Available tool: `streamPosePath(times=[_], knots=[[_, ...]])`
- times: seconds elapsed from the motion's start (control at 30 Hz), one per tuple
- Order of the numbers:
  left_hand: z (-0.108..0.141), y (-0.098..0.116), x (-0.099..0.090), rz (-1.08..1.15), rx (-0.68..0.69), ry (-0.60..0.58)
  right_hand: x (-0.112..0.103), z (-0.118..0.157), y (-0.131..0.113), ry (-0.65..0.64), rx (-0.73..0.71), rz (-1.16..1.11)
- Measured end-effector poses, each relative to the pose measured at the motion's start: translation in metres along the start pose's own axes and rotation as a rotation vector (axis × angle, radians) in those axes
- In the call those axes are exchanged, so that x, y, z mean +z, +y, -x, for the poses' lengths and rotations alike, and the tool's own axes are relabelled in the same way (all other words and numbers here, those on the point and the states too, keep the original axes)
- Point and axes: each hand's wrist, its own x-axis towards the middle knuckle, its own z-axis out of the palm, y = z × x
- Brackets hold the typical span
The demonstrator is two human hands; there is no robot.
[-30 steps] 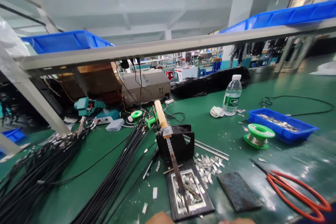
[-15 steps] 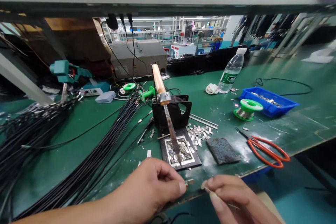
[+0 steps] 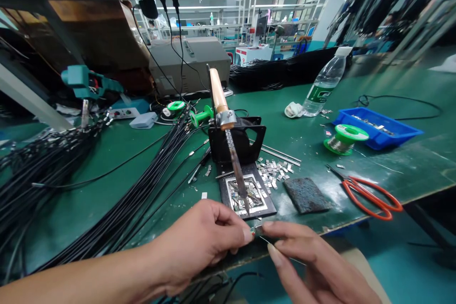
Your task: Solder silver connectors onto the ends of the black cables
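Between thumb and forefinger, my left hand (image 3: 210, 237) pinches a small metal connector piece (image 3: 255, 230) just in front of the soldering iron's tip. My right hand (image 3: 302, 251) holds a thin solder wire (image 3: 265, 240) between its fingers, its forefinger touching or nearly touching the connector. The soldering iron (image 3: 235, 154) with a wooden handle is fixed on a stand, tip down over a black plate (image 3: 269, 206) bearing small metal pieces. A black fan frame (image 3: 256, 140) stands behind the iron.
Black cables (image 3: 142, 185) lie at the left. Rightward are a dark sponge pad (image 3: 306, 194), red-handled scissors (image 3: 374, 197), a solder spool (image 3: 344, 140), a blue tray (image 3: 399, 140) and a water bottle (image 3: 326, 85). Loose metal pieces (image 3: 274, 171) lie beside the plate.
My right hand has moved left and up with the wire, closing the gap to the connector in my left hand. The camera view has shifted, so the bench items appear higher.
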Motion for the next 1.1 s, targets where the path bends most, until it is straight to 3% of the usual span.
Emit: streamPosePath(times=[1.1], knots=[[-0.004,0.006,-0.006,0.071,-0.026,-0.027,0.010,-0.015,0.003,-0.008,0.003,-0.039]])
